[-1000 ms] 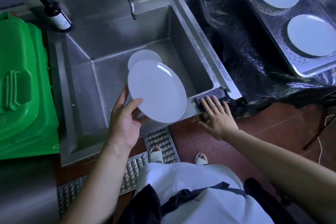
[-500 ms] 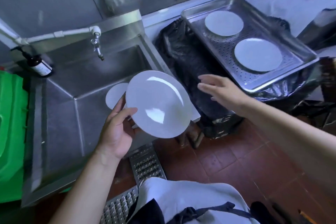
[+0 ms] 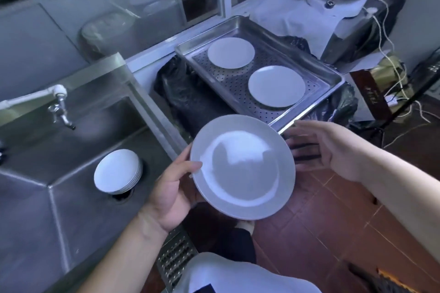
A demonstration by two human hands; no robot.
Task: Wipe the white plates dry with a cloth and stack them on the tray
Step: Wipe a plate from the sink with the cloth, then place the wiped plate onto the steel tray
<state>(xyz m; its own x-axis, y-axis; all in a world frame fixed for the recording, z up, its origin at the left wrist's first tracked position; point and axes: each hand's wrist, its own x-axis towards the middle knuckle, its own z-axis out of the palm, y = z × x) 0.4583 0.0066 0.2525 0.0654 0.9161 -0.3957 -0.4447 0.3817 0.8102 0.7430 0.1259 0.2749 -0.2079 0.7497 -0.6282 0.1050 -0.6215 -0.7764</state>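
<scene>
White plate (image 3: 242, 167) gripped at rim by L hand (image 3: 175, 188), thumb on top; R hand (image 3: 331, 150) beside it, fingers straight, relaxed.

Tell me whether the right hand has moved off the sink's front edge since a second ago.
Yes. The right hand has left the steel sink edge and now hovers open beside the held white plate.
</scene>
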